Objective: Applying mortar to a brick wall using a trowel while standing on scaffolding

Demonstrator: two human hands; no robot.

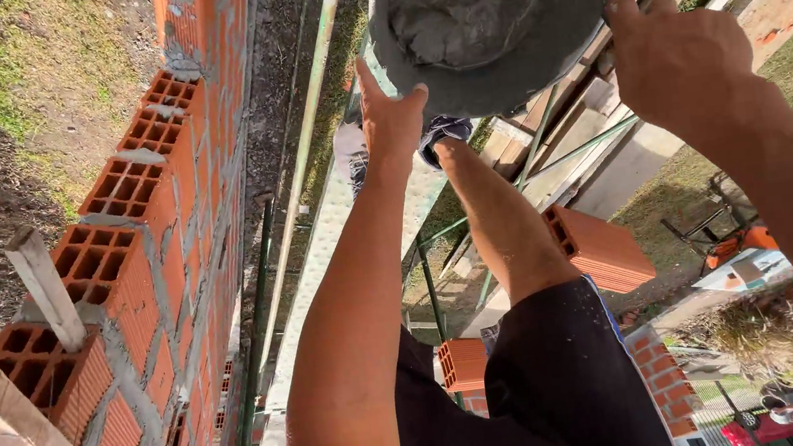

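A dark grey bucket filled with wet mortar hangs at the top middle of the view. My left hand presses flat against its lower left side with the fingers spread upward. My right hand holds the bucket's right edge, thumb up along the rim. Both forearms reach up from below. My bare leg in dark shorts stands on a scaffold plank between the arms.
A wall of hollow red bricks with mortar joints runs along the left, a wooden stake stuck on top. Green scaffold tubes, loose red bricks, and the ground far below with a wheelbarrow lie to the right.
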